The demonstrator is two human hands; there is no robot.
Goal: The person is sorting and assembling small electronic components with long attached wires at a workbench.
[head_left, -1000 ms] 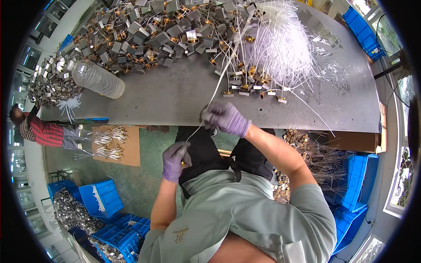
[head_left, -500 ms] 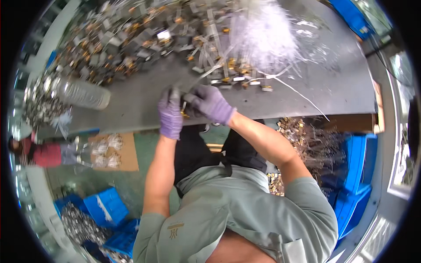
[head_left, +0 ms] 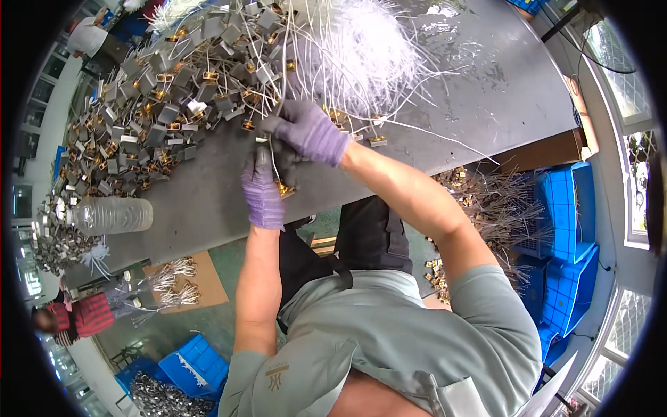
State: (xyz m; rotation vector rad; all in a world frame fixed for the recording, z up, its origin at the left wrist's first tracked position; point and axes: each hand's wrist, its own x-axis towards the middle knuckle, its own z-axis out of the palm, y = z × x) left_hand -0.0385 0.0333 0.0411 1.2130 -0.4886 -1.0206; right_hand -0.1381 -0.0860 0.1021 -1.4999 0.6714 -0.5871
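Both of my hands wear purple gloves with dark, worn fingers and are close together over the near part of the grey table (head_left: 201,201). My left hand (head_left: 262,189) is closed around a small wired part (head_left: 284,188), whose gold-coloured end shows beside the palm. From it a thin pale wire (head_left: 274,165) runs up toward my other hand. My right hand (head_left: 314,133) is closed in a pinch just above, by a small white piece at the fingertips. A longer white wire (head_left: 284,66) meets its fingers from the far side. What lies inside each grip is partly hidden.
A heap of grey blocks with gold-coloured ends and wires (head_left: 167,115) covers the far left. Beside it lies a bundle of white strands (head_left: 372,59). A clear plastic bottle (head_left: 114,215) lies at left. Blue crates (head_left: 566,215) and more wired parts (head_left: 486,201) are at right.
My hands have moved farther over the table, the right one up and left toward the heap. The view has shifted and turned. The gold-ended part has stayed at my left hand.
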